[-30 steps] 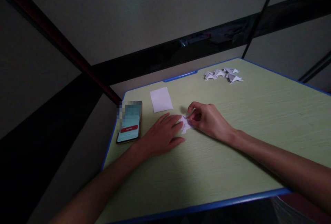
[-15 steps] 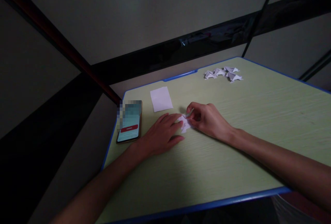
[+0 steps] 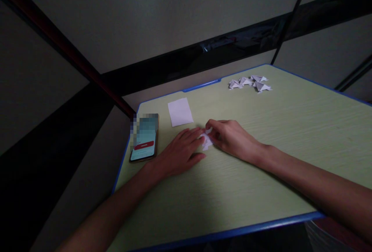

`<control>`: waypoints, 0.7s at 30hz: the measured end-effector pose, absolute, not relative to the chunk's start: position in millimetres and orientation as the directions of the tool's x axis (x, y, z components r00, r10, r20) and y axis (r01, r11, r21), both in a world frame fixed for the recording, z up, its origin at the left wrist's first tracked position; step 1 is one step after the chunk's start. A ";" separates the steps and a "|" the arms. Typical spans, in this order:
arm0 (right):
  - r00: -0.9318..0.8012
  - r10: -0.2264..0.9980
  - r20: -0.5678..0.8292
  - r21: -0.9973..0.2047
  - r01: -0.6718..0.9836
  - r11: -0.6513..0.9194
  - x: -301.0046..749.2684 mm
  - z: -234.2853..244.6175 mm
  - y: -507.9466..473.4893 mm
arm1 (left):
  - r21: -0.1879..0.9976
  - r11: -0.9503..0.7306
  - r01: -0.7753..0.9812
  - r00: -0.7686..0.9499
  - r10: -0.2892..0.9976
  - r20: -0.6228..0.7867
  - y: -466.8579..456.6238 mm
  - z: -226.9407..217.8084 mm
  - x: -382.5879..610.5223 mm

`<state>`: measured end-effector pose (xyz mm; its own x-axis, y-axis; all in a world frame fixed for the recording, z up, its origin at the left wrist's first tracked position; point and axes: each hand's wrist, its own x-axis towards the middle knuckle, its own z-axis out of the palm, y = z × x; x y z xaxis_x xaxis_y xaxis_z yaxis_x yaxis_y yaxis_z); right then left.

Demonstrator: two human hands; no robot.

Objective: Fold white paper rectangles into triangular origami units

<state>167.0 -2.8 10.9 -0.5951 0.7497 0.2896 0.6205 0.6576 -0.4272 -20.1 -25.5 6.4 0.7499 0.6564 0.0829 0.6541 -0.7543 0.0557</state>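
A small white folded paper piece (image 3: 207, 141) lies on the pale green table (image 3: 261, 159). My left hand (image 3: 180, 153) rests flat beside it, fingers stretched out, with the fingertips pressing its left edge. My right hand (image 3: 229, 137) is curled low over the paper's right side, with thumb and fingers pinched on a flap. Most of the paper is hidden between the two hands.
A flat white paper sheet (image 3: 180, 112) lies just behind my hands. A phone (image 3: 144, 139) with a lit screen sits at the table's left edge. Several folded white paper figures (image 3: 250, 83) are grouped at the far edge. The table has a blue rim (image 3: 226, 232).
My right hand has lowered and flattened onto the folded paper, its fingers now closer to the table. My left hand has stayed in place.
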 end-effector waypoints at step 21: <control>-0.713 0.656 0.248 -0.238 0.612 0.755 175.0 21.3 -7.2 | 0.058 -0.759 0.648 0.754 0.651 0.088 -25.5 6.1 -17.9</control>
<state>175.0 -7.2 21.3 -0.7128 0.6559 0.2484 0.6116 0.7546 -0.2376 -17.9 -25.5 6.1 0.7540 0.6509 0.0885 0.6484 -0.7591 0.0578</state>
